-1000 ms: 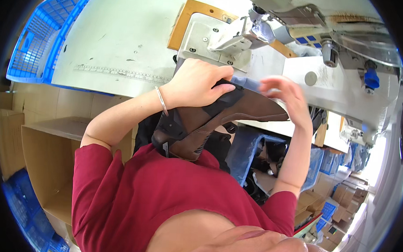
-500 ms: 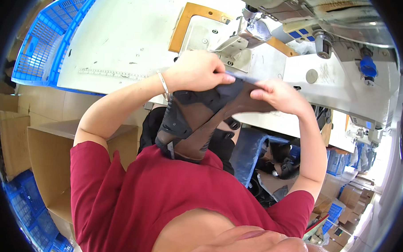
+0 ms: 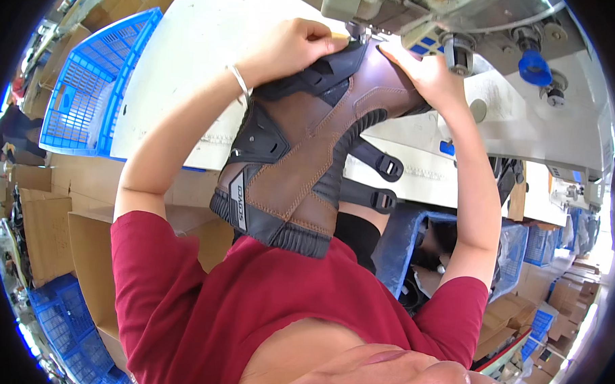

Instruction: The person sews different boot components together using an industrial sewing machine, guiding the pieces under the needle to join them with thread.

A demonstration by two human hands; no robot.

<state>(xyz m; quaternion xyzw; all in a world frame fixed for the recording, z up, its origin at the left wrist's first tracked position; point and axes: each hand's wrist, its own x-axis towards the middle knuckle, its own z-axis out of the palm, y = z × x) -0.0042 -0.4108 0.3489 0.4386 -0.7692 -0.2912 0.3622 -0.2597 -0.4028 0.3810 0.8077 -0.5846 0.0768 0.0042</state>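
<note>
A brown and black boot upper (image 3: 302, 165) with orange stitching, ribbed black panels and a label patch spans from my chest up to the sewing machine (image 3: 455, 24). Its far edge lies beneath the machine's needle area, where a light shines on it. My left hand (image 3: 288, 52) pinches that edge on the left, thumb toward the needle. On the right side my right hand (image 3: 430, 78) grips the same edge, its thumb on the brown face and other fingers partly hidden. Two black straps with buckles (image 3: 383, 164) hang off the upper's right side.
The white worktable (image 3: 204, 60) runs beneath the machine. At its left stands a blue plastic basket (image 3: 80, 109). Below are an open cardboard box (image 3: 91, 266) on the left and a blue-lined bin (image 3: 390, 252) of dark pieces near my right elbow.
Both hands have carried the boot upper forward to the machine's needle area. Its brown side now lies spread out toward me, and the buckled straps show more fully.
</note>
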